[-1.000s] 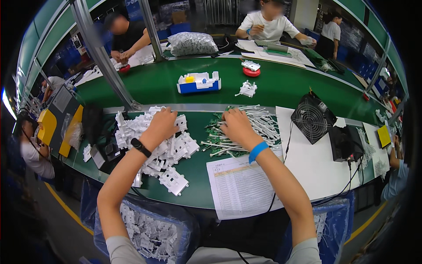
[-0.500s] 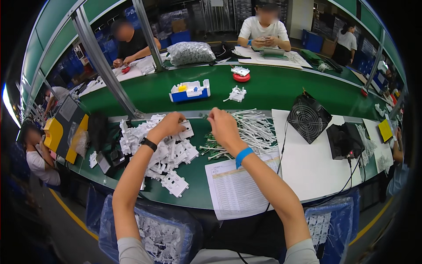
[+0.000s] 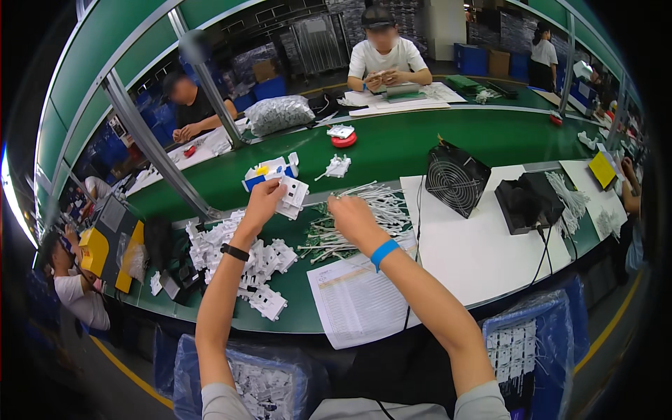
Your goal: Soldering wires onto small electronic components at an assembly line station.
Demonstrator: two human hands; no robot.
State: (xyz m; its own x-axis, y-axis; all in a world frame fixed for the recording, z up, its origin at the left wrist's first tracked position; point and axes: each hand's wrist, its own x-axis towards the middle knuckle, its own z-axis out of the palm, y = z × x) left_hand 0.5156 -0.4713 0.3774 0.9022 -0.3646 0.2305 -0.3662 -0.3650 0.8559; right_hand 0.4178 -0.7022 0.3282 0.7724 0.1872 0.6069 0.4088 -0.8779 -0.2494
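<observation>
Raised above the green bench, my left hand pinches a flat white plastic housing with small dark holes. Below that hand lies a heap of similar white plastic housings. To its right, my right hand is at the left end of a pile of white cables with small green circuit boards at their ends. Its fingertips are pinched together, and whatever they hold is hidden. A printed sheet lies under the right wrist.
Beyond my hands, a blue-and-white box, a white part and a red round object sit on the green belt. A black fan stands right. Lined bins are below the bench. Co-workers sit opposite.
My left hand has lifted a white housing up from the heap. My right hand's fingertips stay pinched by the board ends of the cables. The whole view has shifted and tilted.
</observation>
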